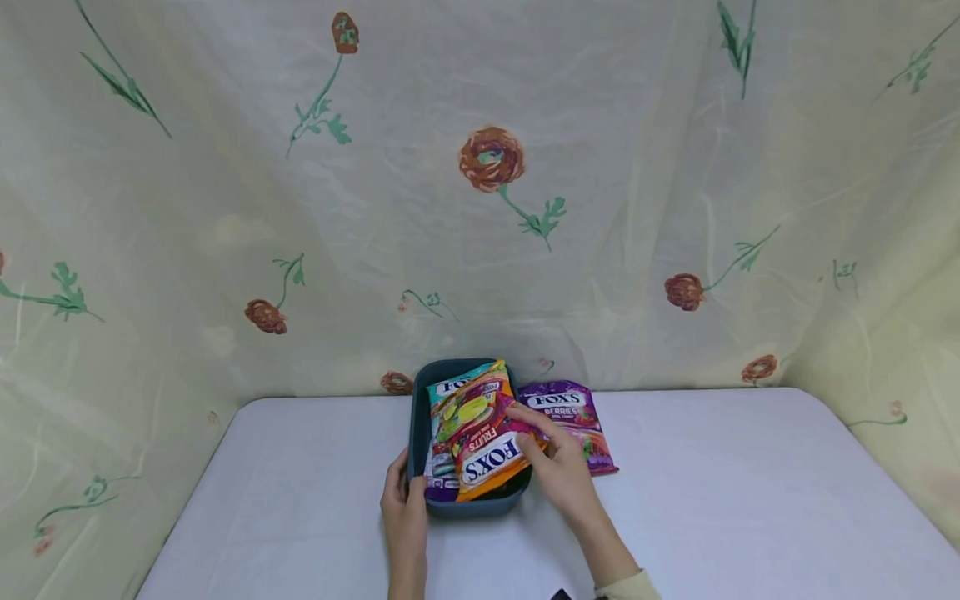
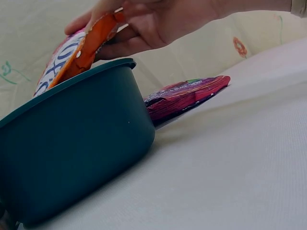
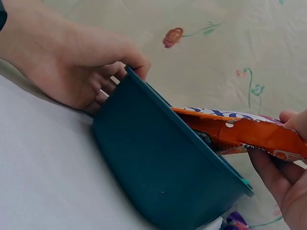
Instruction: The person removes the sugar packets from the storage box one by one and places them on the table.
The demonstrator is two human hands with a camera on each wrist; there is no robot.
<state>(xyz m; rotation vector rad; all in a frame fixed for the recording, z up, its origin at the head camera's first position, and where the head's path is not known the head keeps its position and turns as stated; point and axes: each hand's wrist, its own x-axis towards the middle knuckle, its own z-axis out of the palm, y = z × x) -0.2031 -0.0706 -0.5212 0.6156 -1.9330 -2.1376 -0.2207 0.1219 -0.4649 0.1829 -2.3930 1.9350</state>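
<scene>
A dark teal plastic bin [image 1: 480,507] stands on the white table. My left hand [image 1: 405,504] grips its left side, and in the right wrist view the thumb [image 3: 136,61] hooks over the rim. Over the bin, my right hand [image 1: 558,467] pinches the right edge of an orange and magenta Fox's Fruits candy bag [image 1: 487,450]. This bag lies tilted across the opening, its print upside down in the head view. Beneath it, a teal Fox's bag [image 1: 437,408] shows in the bin, and a purple patch [image 1: 441,493] peeks out lower down.
A purple Fox's Berries candy bag [image 1: 558,404] lies on the table against the bin's right side, partly behind my right hand. White cloth covers the table [image 1: 712,500]. A pale curtain with painted flowers [image 1: 600,167] hangs behind and along both sides.
</scene>
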